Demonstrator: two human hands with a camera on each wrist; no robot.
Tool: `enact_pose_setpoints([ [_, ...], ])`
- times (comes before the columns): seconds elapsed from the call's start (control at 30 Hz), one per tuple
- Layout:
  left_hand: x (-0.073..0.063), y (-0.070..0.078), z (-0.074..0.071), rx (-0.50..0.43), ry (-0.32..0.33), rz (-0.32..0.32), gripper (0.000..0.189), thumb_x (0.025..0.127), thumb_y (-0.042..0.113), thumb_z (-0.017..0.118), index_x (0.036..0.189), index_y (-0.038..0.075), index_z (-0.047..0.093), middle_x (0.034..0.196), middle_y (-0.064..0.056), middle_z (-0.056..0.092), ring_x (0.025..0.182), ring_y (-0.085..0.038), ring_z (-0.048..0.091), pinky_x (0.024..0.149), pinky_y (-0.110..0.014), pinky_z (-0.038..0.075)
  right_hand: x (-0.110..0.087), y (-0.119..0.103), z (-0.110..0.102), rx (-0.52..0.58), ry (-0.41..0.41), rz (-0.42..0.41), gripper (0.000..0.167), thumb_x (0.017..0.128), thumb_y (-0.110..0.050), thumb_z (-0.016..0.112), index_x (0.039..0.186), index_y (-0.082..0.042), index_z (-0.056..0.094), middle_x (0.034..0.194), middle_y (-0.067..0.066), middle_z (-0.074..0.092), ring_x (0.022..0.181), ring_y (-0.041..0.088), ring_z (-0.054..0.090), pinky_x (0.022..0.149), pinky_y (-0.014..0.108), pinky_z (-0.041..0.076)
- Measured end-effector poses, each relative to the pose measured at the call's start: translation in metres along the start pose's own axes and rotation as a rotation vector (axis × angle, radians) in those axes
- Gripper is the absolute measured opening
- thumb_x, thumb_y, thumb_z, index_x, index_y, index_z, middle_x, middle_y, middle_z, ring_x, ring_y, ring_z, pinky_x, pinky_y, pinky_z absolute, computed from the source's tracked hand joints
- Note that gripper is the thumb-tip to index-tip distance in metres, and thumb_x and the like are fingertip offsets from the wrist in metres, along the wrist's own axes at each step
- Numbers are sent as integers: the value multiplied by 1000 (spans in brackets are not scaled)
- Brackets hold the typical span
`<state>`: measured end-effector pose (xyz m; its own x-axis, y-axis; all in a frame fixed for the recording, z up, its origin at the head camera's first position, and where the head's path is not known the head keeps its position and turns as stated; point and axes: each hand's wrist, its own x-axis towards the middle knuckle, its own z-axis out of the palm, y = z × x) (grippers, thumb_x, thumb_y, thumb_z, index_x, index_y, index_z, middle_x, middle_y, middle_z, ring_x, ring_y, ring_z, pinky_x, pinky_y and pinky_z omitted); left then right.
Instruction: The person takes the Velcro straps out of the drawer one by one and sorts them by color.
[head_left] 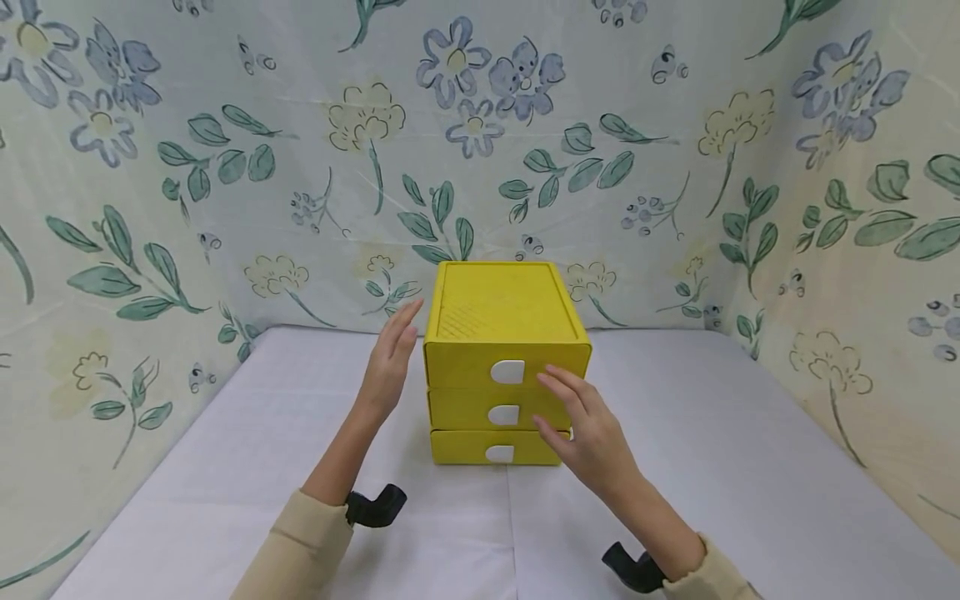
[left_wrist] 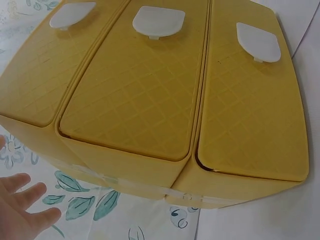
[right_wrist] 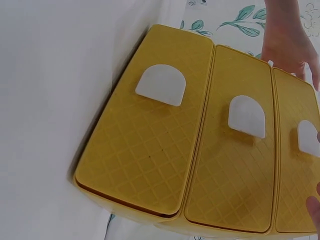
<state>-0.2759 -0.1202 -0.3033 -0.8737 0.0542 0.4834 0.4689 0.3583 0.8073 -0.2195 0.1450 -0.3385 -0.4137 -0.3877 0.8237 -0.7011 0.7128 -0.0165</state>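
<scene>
A yellow three-drawer box (head_left: 498, 304) stands on the table, its front facing me and all drawers closed. Each drawer front bears a white tab handle, the top one (head_left: 507, 372) included. My left hand (head_left: 387, 362) is raised beside the box's left side, fingers straight and pointing up. In the left wrist view, its fingers (left_wrist: 32, 196) show at the lower left, apart from the box. My right hand (head_left: 594, 433) hovers before the right part of the drawer fronts, fingers spread and slightly bent, holding nothing. Only its fingertips (right_wrist: 314, 207) show in the right wrist view.
A white cloth (head_left: 675, 425) covers the table, with a fold line running toward me from the box. Floral fabric (head_left: 480, 192) hangs behind the box and along both sides. Black curved pieces (head_left: 377, 506) are worn at both wrists, below beige sleeves.
</scene>
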Motion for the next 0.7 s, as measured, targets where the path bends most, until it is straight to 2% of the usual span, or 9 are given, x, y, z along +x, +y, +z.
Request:
enact_pose_setpoints([
  [0.1,2,1,1,-6,-2,-2,49,95,46,30,140,30,32,150,4,22,140,-19,16,110,-54,16,2,0,2,-5,27,-16,48,85,-27,61,125,-3,49,126,12,50,110,24,52,93,22,42],
  [0.2,5,1,1,-13,-11,13,49,95,44,31,140,26,34,150,3,24,140,-19,15,110,-54,15,4,-1,3,0,45,-25,60,71,-11,75,125,-3,49,125,13,50,109,25,53,88,28,46],
  [0.27,8,2,1,-21,-21,17,50,95,44,31,140,24,35,150,2,25,140,-19,15,110,-53,15,5,-1,4,-2,37,-20,58,73,-12,74,125,-3,49,126,12,50,109,24,52,89,27,45],
  [0.3,9,2,1,-29,-28,20,50,95,43,31,140,22,35,150,1,25,140,-19,15,110,-53,15,4,-1,5,3,31,-16,54,78,-16,70,125,-4,49,126,12,50,110,24,52,91,25,44],
  [0.4,12,2,0,-66,-52,23,47,96,39,32,140,20,36,150,-1,24,141,-20,14,110,-53,15,4,-1,7,15,21,-15,45,89,-31,52,125,-4,49,126,12,50,111,24,51,96,17,38],
  [0.47,15,1,-1,-91,-67,25,46,96,36,33,139,19,37,150,-3,24,141,-21,14,110,-53,14,3,-1,9,23,33,-28,47,92,-37,43,124,-3,51,125,13,51,110,25,52,99,14,35],
  [0.57,17,-1,-1,-129,-85,25,46,96,34,34,139,18,38,151,-3,22,141,-22,13,110,-53,13,3,-1,13,18,68,-68,46,92,-36,42,121,-2,53,122,14,53,108,26,53,97,16,37],
  [0.7,20,-1,-1,-146,-115,5,44,97,34,34,138,18,40,151,-4,19,141,-23,12,110,-53,13,6,0,16,-6,92,-110,44,93,-34,43,120,-2,54,122,14,53,106,26,53,88,27,46],
])
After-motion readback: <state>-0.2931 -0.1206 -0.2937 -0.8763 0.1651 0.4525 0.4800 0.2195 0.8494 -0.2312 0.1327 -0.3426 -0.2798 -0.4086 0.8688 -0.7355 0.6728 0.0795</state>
